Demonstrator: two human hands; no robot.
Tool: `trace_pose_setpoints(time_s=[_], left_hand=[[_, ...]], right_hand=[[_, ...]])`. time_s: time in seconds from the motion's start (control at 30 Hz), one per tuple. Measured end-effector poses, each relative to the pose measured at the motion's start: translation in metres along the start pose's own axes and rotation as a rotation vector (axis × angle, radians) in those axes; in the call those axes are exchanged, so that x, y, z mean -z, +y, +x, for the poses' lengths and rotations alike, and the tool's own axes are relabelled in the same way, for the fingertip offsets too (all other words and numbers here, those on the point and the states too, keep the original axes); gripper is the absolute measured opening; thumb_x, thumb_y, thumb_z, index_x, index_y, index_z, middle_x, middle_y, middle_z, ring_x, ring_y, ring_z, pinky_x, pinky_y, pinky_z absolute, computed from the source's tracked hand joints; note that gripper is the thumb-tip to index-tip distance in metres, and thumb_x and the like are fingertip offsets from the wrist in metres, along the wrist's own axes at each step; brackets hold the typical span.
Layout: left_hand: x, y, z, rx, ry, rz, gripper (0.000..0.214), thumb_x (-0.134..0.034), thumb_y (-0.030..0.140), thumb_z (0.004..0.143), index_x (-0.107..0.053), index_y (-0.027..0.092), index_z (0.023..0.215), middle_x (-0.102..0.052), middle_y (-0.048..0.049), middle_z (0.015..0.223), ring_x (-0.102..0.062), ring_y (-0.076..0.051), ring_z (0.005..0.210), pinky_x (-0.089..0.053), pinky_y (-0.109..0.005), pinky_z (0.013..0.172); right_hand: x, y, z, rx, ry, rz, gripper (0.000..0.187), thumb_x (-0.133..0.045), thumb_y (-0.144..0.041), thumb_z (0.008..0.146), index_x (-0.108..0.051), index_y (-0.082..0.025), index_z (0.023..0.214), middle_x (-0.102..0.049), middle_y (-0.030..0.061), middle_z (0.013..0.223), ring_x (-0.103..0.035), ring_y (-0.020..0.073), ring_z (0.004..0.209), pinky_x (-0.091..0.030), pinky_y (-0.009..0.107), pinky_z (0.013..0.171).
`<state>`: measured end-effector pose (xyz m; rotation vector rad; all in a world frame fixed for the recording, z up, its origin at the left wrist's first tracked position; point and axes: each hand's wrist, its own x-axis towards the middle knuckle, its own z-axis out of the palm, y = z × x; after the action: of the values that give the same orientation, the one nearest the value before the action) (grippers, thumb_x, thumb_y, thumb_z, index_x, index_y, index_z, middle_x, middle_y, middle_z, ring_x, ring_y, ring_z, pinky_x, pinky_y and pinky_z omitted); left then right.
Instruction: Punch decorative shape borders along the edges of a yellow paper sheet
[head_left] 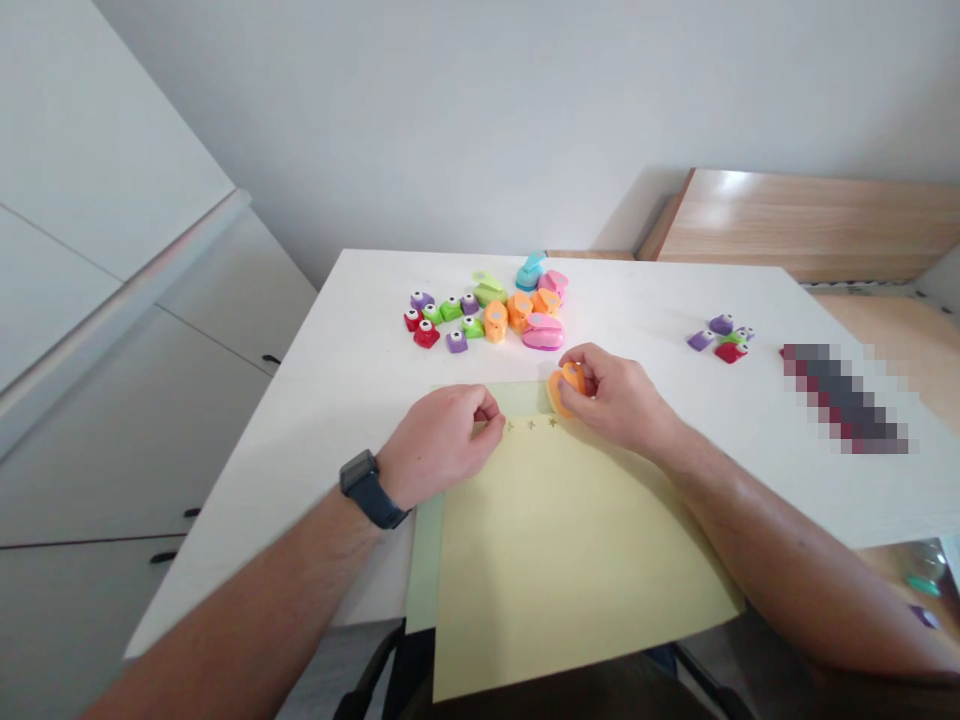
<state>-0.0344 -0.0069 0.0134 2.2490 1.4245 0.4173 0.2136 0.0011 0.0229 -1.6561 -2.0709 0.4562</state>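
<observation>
My right hand [619, 397] grips an orange craft paper punch [564, 390] at the far edge of a yellow sheet of paper [577, 560]. A short row of star-shaped holes [531, 425] runs along that edge, just left of the punch. With thumb and fingers pinched together, my left hand [450, 435] holds the sheet by its far left corner. Beneath the yellow sheet lies a pale green sheet [426, 560], showing at the left side and the far edge. The yellow sheet's near end hangs over the table's front edge.
Behind the paper sit several larger punches, among them a pink one [543, 332] and a blue one [529, 272]. Several small punches, including a red one [426, 334], stand left of them. More small punches [722, 325] and a blurred-out item [844, 398] lie right on the white table [315, 400].
</observation>
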Motion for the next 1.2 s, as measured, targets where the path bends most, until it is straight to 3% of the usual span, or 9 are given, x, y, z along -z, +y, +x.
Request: trace_pose_setpoints(time_s=[0.23, 0.7, 0.93, 1.07, 1.2], left_hand=[[0.008, 0.005, -0.001, 0.004, -0.027, -0.071, 0.018, -0.057, 0.035, 0.093, -0.066, 0.022, 0.084, -0.075, -0.0015, 0.087, -0.068, -0.019, 0.080, -0.046, -0.031, 0.071], [0.015, 0.006, -0.006, 0.009, -0.177, -0.312, 0.019, -0.056, 0.040, 0.096, -0.063, 0.022, 0.092, -0.073, 0.0002, 0.083, -0.066, -0.016, 0.074, -0.049, -0.029, 0.066], [0.024, 0.012, -0.011, -0.124, -0.329, -0.401, 0.015, -0.064, 0.037, 0.092, -0.070, 0.023, 0.092, -0.077, -0.0017, 0.095, -0.069, -0.016, 0.081, -0.055, -0.030, 0.076], [0.029, 0.012, -0.012, -0.192, -0.349, -0.380, 0.016, -0.067, 0.035, 0.090, -0.075, 0.025, 0.100, -0.078, -0.0017, 0.102, -0.071, -0.017, 0.089, -0.055, -0.030, 0.083], [0.036, 0.012, -0.013, -0.244, -0.369, -0.372, 0.022, -0.072, 0.036, 0.088, -0.077, 0.028, 0.108, -0.079, -0.0021, 0.111, -0.072, -0.019, 0.100, -0.054, -0.031, 0.093]], right_hand=[[0.003, 0.009, 0.001, -0.071, 0.100, 0.023, 0.032, -0.057, -0.040, 0.090, -0.067, -0.021, 0.114, -0.069, 0.0008, 0.078, -0.057, 0.0142, 0.061, -0.040, 0.026, 0.061], [0.006, 0.027, 0.008, -0.082, 0.161, -0.108, 0.037, -0.054, -0.038, 0.092, -0.069, -0.019, 0.119, -0.073, 0.0064, 0.086, -0.063, 0.0192, 0.072, -0.045, 0.031, 0.070], [0.006, 0.029, 0.011, -0.092, 0.143, -0.181, 0.039, -0.053, -0.039, 0.095, -0.068, -0.017, 0.122, -0.075, 0.0102, 0.099, -0.065, 0.0215, 0.078, -0.047, 0.033, 0.074], [0.006, 0.030, 0.011, -0.090, 0.126, -0.205, 0.039, -0.053, -0.040, 0.096, -0.067, -0.016, 0.124, -0.073, 0.0113, 0.103, -0.065, 0.0226, 0.082, -0.048, 0.035, 0.078], [0.004, 0.029, 0.008, -0.041, 0.251, -0.199, 0.042, -0.056, -0.039, 0.094, -0.064, -0.016, 0.128, -0.066, 0.0146, 0.111, -0.065, 0.0257, 0.091, -0.050, 0.039, 0.082]])
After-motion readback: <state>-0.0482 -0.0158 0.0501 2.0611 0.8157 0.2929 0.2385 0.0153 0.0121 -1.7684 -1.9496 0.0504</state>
